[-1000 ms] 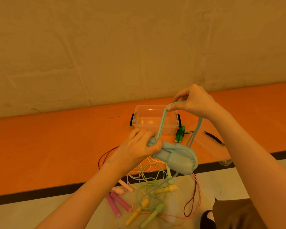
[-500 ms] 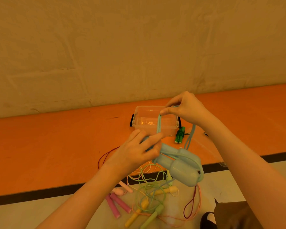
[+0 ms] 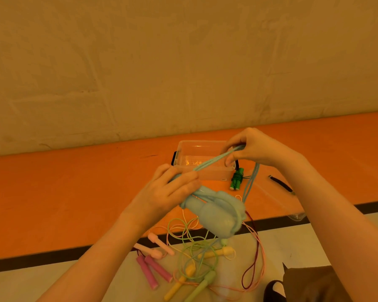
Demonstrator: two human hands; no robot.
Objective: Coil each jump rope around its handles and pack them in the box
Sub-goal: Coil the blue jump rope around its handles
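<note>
Above clear box (image 3: 184, 158): right hand (image 3: 254, 150) pinching blue cord (image 3: 214, 160), now lower; left hand (image 3: 168, 192) still clamped on blue handles (image 3: 216, 211)

Bare forearms (image 3: 100, 253) (no sleeves visible)

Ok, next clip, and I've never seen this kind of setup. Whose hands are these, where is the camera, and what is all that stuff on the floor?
There is no machine here: a person wears a wide-angle camera on the head, looking forward and down at their own bare hands. The left hand grips the pale blue handles of a jump rope. The right hand pinches the blue cord and pulls it taut from the handles. Behind them a clear plastic box stands on the orange floor, apparently empty. Just right of it lies a green rope, already coiled. Nearer the camera is a loose tangle of pink, yellow and green ropes, not yet coiled.
</note>
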